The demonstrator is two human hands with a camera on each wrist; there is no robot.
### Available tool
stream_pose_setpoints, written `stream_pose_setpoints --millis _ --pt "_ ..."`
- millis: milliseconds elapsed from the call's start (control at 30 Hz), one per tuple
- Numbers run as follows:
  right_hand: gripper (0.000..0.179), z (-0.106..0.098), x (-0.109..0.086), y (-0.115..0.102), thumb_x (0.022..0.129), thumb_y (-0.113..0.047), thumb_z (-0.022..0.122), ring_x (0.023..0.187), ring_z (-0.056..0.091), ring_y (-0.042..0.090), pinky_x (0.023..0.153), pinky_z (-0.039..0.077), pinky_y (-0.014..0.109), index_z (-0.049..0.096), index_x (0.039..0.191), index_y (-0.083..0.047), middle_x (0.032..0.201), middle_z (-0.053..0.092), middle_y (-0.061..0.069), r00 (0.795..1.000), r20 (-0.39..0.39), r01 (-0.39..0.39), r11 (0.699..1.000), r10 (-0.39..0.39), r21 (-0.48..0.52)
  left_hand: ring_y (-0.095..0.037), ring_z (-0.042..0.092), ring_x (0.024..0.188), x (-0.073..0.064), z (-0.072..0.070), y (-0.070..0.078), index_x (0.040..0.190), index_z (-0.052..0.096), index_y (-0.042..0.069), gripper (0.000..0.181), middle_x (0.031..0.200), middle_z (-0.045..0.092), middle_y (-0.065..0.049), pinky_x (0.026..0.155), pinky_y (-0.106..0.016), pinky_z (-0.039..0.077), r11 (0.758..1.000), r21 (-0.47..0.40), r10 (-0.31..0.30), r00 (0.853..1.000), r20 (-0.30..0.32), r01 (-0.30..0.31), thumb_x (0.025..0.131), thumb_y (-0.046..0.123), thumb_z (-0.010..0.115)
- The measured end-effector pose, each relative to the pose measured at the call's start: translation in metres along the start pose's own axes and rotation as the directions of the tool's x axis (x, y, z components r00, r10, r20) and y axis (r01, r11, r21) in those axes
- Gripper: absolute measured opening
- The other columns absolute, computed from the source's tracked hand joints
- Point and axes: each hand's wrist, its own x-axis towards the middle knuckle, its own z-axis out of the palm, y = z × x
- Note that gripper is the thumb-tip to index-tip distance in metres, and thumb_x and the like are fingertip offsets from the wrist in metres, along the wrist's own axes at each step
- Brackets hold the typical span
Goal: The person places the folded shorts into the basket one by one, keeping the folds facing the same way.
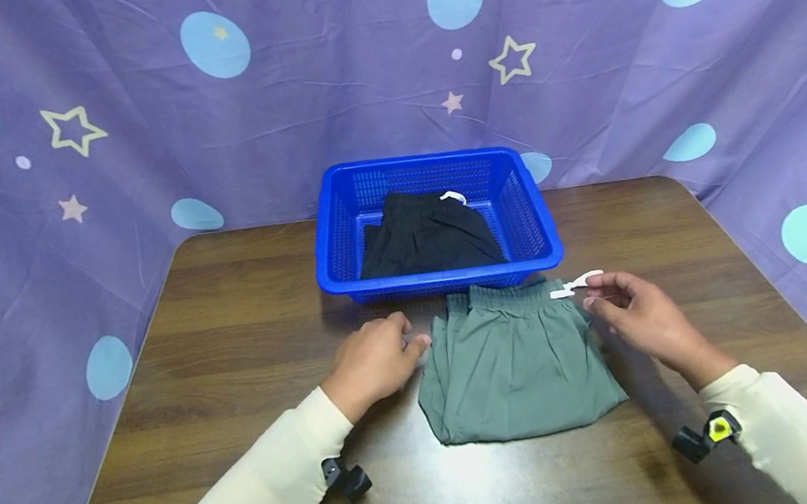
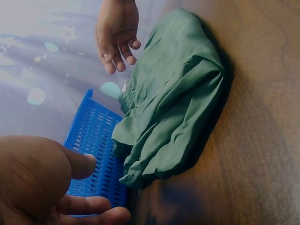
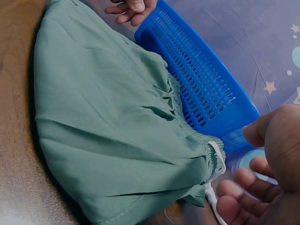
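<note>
Green shorts [image 1: 524,372] lie folded on the table, their gathered elastic waistband [image 1: 503,298] toward the basket. A white drawstring [image 1: 563,293] comes out at the waistband's right end. My right hand [image 1: 641,315] is beside that end, fingertips by the cord; in the right wrist view its thumb [image 3: 258,133] stands apart from the bent fingers, with nothing pinched between them. To the left of the shorts, my left hand [image 1: 375,360] hovers with loosely bent fingers and holds nothing. In the left wrist view its thumb [image 2: 82,165] points toward the cloth without touching it.
A blue plastic basket [image 1: 326,236] stands just behind the green shorts. Inside it lies a folded black garment [image 1: 432,236] with a white drawstring [image 1: 453,196]. The brown wooden table [image 1: 232,332] reaches back to a purple patterned curtain [image 1: 350,65].
</note>
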Motion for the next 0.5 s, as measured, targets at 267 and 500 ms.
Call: stream_pose_setpoints --millis 267,500 --pt "0.049 0.0023 -0.0012 0.002 0.102 -0.025 0.064 0.087 0.068 0.02 0.075 0.05 0.025 0.054 0.134 0.01 0.101 0.071 0.015 0.991 0.079 -0.096 0.989 0.105 -0.109 -0.023 0.064 0.07 0.0008 0.0049 0.0014 0.092 0.068 0.015 0.033 0.075 0.063 -0.002 0.054 -0.043 0.045 1.0 0.001 -0.015 0.997 0.074 0.015 0.097 0.047 0.066" --pt "0.06 0.0041 -0.0026 0.0049 0.101 -0.041 0.063 0.079 0.065 0.014 0.074 0.049 0.034 0.057 0.13 0.011 0.088 0.07 0.004 0.97 0.159 -0.146 0.965 0.182 -0.216 -0.024 0.065 0.073 -0.0008 0.0091 0.0031 0.086 0.068 0.015 0.035 0.077 0.065 -0.003 0.057 -0.043 0.047 1.0 -0.009 -0.02 0.991 0.133 0.021 0.097 0.048 0.066"
